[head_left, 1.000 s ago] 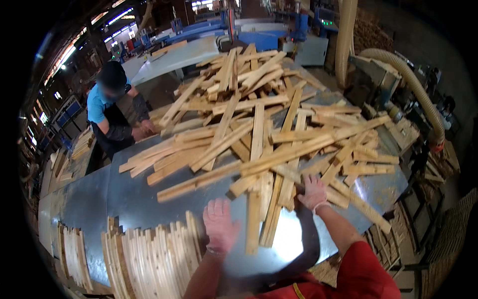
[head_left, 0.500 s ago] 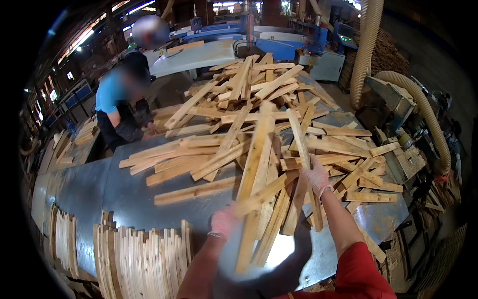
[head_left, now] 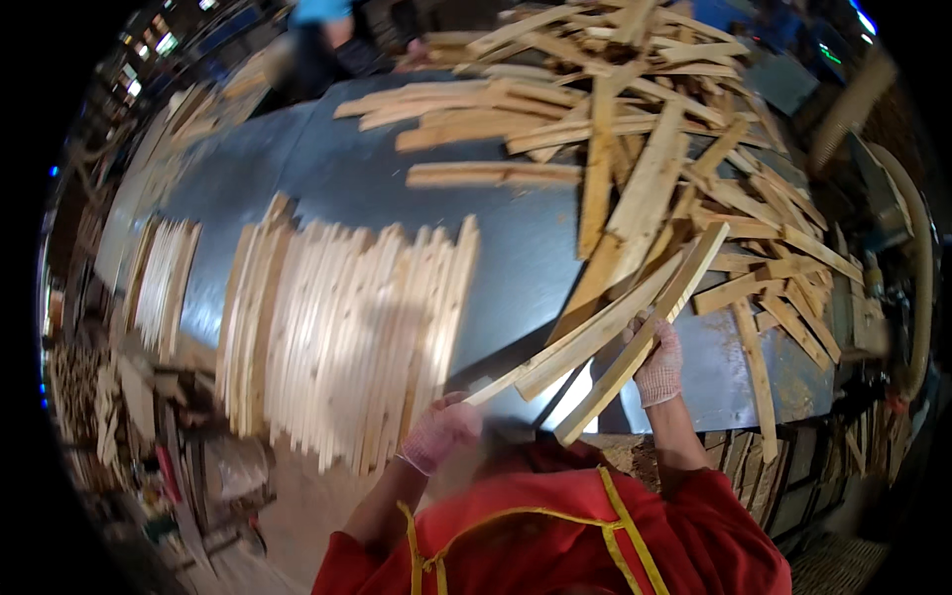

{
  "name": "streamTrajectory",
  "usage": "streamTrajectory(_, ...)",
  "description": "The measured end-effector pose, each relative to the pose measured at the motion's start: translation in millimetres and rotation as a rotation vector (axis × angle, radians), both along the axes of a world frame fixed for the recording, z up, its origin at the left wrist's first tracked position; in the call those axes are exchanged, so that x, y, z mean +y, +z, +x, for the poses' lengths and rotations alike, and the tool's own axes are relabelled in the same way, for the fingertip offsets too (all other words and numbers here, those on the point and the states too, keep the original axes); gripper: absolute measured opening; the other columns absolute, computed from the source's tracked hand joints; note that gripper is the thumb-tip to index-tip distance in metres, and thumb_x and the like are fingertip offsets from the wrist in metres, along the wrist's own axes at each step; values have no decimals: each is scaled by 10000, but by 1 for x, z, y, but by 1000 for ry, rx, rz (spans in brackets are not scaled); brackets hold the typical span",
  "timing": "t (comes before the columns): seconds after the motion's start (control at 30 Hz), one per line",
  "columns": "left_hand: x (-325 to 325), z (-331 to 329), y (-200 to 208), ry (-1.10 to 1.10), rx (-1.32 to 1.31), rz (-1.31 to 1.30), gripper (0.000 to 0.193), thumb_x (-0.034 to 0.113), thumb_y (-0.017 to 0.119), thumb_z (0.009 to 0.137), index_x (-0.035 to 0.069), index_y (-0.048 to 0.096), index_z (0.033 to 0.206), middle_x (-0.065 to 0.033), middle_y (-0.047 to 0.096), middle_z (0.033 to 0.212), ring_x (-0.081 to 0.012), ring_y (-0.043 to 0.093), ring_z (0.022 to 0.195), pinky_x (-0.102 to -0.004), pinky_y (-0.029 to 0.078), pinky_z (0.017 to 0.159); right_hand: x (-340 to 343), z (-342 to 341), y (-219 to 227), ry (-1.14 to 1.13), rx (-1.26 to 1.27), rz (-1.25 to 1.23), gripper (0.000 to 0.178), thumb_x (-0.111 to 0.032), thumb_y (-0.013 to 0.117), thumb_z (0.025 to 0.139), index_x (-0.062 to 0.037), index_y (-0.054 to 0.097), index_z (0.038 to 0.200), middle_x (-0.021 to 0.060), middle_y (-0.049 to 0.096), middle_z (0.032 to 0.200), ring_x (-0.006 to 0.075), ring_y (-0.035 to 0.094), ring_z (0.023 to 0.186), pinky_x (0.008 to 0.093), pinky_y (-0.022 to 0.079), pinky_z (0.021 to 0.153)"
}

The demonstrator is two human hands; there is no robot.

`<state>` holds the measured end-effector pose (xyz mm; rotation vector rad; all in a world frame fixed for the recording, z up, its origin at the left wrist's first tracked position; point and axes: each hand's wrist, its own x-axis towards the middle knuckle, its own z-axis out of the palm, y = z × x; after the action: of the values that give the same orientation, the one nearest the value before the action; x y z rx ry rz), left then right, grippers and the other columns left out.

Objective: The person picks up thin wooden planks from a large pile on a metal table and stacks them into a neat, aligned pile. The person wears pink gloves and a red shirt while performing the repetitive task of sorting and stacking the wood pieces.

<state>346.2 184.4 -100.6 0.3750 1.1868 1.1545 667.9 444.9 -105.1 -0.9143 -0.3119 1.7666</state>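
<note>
My right hand [head_left: 659, 369], in a pale pinkish glove, is closed around a wooden strip [head_left: 595, 405] that slants up and away from me. Close beside it, a second wooden strip [head_left: 555, 359] runs toward my left hand [head_left: 443, 432], whose gloved fingers are closed on its near end. Both strips are held above the table's front edge. Beyond my hands lies a loose, criss-crossed pile of wooden strips [head_left: 635, 213]. To the left, many strips stand side by side in a neat row [head_left: 347, 327].
The grey metal table [head_left: 506, 258] extends left and away. A smaller row of strips [head_left: 164, 283] is at its far left. A co-worker [head_left: 327, 40] in blue stands across the table. A ribbed hose [head_left: 917, 268] curves along the right, and scrap wood [head_left: 79, 397] lies lower left.
My view has tilted down and toward the left row. Both hands have drawn in toward my body, bringing strips away from the pile.
</note>
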Motion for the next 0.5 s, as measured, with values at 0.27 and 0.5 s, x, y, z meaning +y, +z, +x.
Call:
streamTrajectory(0.27,-170,17,-30,-87,85,-14,308,227,668,969,66,723,1225,-122,749,1068,-204,731,921,-342,600,786,-92,-117,-36,134,-98,-29,273,-62,663,934,-83,575,1192,61,610,920,230,642,831,424,611,740)
streamTrajectory(0.5,-136,35,1,7,-172,-214,377,296,652,1003,50,708,1283,-161,752,1182,-296,732,1039,-397,583,932,-95,-163,-46,336,-369,-79,340,-317,705,1033,-113,579,1274,134,677,1098,271,667,934,450,601,727)
